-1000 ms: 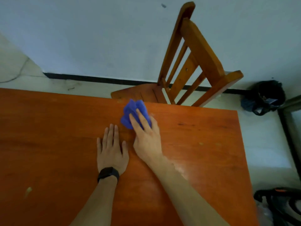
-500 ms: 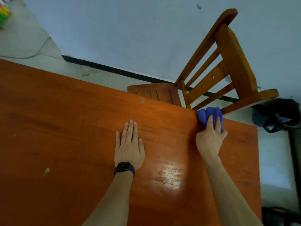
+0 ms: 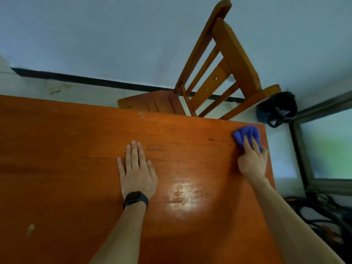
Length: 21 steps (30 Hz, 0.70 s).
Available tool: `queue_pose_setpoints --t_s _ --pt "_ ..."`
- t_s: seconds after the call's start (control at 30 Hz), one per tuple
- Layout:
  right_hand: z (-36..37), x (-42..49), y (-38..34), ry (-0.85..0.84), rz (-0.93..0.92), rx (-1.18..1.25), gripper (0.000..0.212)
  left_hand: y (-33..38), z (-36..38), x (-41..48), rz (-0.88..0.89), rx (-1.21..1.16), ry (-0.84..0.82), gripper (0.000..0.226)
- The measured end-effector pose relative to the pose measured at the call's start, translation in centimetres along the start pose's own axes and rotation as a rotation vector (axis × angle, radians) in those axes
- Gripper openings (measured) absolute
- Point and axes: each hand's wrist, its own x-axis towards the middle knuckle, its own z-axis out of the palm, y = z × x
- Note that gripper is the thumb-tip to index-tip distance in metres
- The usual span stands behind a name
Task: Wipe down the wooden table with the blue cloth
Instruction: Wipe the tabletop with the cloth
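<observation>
So the right hand [image 3: 252, 161] has slid further right since half a second ago, taking the blue cloth [image 3: 245, 133] with it. Back then the cloth was at the far edge, just under the chair's back slats; now it's in the far right corner of the wooden table [image 3: 76, 159], right of center in the frame. The left hand [image 3: 136, 168] hasn't really budged on the tabletop.

The cloth is bunched into a lump, and part of it pokes out past the fingertips toward the corner. A sliver also shows on the right side of the hand, right at the table's edge. The right hand's fingers lie fairly straight across the top and press it onto the wood. I can't see whether the thumb is tucked round it.

The left hand is spread flat, palm down, fingers together and pointing away, about mid-frame and well apart from the cloth. There's a black watch [image 3: 135, 200] on that wrist.

There's a bright glare patch [image 3: 182, 195] on the wood between the two forearms, and a small pale speck [image 3: 30, 229] sits at lower left.

A wooden chair [image 3: 228, 63] stands behind the far edge, seat tucked partly under the table and its back toward the upper right. A dark bag [image 3: 276, 109] sits on the floor just right of the chair. A grey frame [image 3: 302, 149] runs down the right side, with dark cables [image 3: 323, 206] below it.
</observation>
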Motion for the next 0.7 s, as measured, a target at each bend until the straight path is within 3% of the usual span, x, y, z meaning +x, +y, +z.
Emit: queue_pose_setpoints --t_s 0.07,0.13,0.23,0.37,0.47,0.53,0.63,0.7 --pt "-1.3 -0.3 2.0 0.002 0.233 0.124 0.078 0.1 0.0 0.0 -0.005 -0.007 -0.003 0.062" --pt "-1.5 -1.7 0.6 0.096 0.291 0.237 0.075 0.1 0.0 0.0 -0.007 -0.006 -0.008 0.063" --pt "0.0 -5.7 -5.2 0.197 -0.036 0.258 0.068 -0.1 -0.1 0.0 0.0 0.007 -0.022 0.063" --pt "4.0 -8.9 -12.1 0.039 -0.547 0.041 0.065 0.0 -0.2 -0.3 -0.007 0.026 -0.019 0.062" --pt "3.6 -5.8 -10.1 0.01 -0.693 -0.052 0.068 0.0 -0.3 -0.5 0.011 0.042 -0.016 0.061" --pt "2.6 -1.8 -4.7 0.064 -0.509 -0.066 0.071 -0.1 -0.3 -0.6 0.01 0.071 -0.032 0.06" --pt "-0.3 3.2 6.9 0.068 0.007 0.055 0.071 0.3 -0.2 -0.5 0.001 0.112 -0.041 0.061" --pt "-2.3 4.0 11.1 0.035 0.235 0.187 0.073 0.8 -0.2 -0.5 0.003 0.142 -0.018 0.06"
